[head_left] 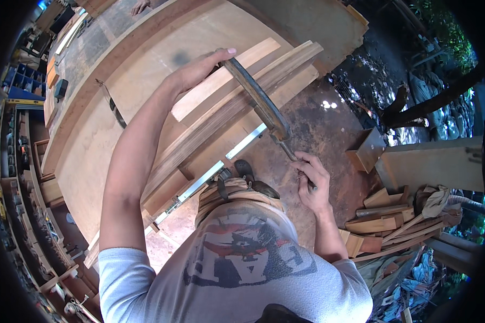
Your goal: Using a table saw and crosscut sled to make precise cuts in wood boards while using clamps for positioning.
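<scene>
A long metal clamp (256,97) lies across a pale wooden batten (196,105) and long laminated wood strips (178,156) on a plywood panel (140,70). My left hand (199,70) curls over the clamp's far end, thumb side against the batten. My right hand (313,180) has its fingers around the clamp's screw shaft (285,148) at the near end, below and right of the strips. A bright metal rail (202,180) runs along under the near edge of the strips, beside my waist.
Another person's hand (141,6) rests on a worktop at the top left. Shelves with tools and blue bins (22,81) line the left. At right are a wooden box (361,153), a pile of offcuts (388,223), a dark branch (425,107) and blue plastic sheeting (420,280).
</scene>
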The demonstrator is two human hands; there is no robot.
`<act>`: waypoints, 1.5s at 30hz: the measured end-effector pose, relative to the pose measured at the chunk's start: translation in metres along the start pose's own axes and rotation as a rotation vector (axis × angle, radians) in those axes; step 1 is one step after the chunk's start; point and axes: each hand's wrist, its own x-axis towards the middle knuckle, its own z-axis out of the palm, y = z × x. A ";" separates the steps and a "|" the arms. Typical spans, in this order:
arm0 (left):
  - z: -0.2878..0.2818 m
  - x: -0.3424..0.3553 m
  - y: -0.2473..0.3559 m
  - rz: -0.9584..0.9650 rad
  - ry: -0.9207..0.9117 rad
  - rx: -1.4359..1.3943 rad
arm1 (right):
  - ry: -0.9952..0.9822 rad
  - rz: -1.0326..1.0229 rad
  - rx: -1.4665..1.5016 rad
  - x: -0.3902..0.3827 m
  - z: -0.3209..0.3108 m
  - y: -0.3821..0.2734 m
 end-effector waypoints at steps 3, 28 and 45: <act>0.000 0.003 -0.005 -0.031 -0.026 -0.037 | -0.044 0.203 0.179 -0.004 -0.003 0.003; -0.013 0.003 -0.012 0.149 -0.088 0.124 | -0.088 0.288 -0.277 -0.039 -0.007 0.010; 0.003 -0.009 0.008 -0.004 -0.008 0.091 | -0.047 0.225 0.214 -0.049 -0.026 -0.008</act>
